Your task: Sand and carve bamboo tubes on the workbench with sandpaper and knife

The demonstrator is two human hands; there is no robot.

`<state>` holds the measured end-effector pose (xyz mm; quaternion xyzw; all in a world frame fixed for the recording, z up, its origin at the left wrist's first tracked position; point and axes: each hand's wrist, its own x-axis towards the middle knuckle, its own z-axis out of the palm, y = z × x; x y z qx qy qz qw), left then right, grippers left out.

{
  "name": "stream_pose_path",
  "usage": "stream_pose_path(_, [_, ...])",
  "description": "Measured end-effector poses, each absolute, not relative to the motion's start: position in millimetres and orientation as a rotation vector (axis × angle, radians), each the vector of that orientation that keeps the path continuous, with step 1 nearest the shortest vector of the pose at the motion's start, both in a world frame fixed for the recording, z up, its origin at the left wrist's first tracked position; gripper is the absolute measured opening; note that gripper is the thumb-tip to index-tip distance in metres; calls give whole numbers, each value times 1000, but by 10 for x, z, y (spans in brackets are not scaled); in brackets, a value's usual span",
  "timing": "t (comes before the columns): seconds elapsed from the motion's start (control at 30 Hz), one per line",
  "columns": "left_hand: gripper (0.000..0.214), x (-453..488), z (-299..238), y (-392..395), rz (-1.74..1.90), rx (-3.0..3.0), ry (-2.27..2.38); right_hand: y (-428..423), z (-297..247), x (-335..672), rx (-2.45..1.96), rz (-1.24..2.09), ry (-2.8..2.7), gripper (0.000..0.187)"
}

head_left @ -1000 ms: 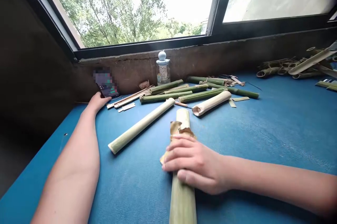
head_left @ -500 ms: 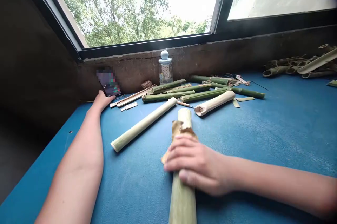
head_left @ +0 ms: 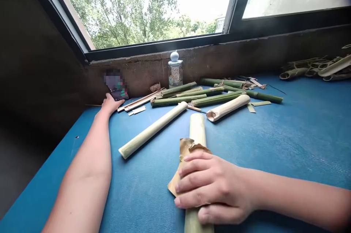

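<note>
The left grip (head_left: 110,103) rests open on the blue surface (head_left: 301,130), its fingertips at the foot of a phone (head_left: 117,88) leaning against the wall under the window. Between the two grips lies a peeled bamboo length (head_left: 153,129). The right grip (head_left: 215,189) curls over a bamboo stalk (head_left: 196,130), pressing it onto the surface, with a torn papery sheath (head_left: 184,149) under the fingers. The stalk looks light and stiff, the sheath soft and fragile, so the bare stalk beyond the grip seems the surest hold. Cut bamboo pieces (head_left: 301,73) lie well right of the grip.
</note>
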<state>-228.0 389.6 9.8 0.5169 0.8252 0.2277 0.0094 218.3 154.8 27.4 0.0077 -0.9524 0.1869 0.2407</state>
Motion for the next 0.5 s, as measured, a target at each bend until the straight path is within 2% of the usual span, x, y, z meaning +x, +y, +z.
stream_pose_path(0.07, [93,-2290,95,3897,716,1622,2563,1682,258,2263,27,431,-2589,37])
stream_pose_path(0.27, [100,-2293,98,3911,737,1627,2547,2049,137,2524,-416,439,-2492,36])
stream_pose_path(0.5, [116,-2272,58,3949,765,1616,2576,1632,157,2288,-139,564,-2522,39])
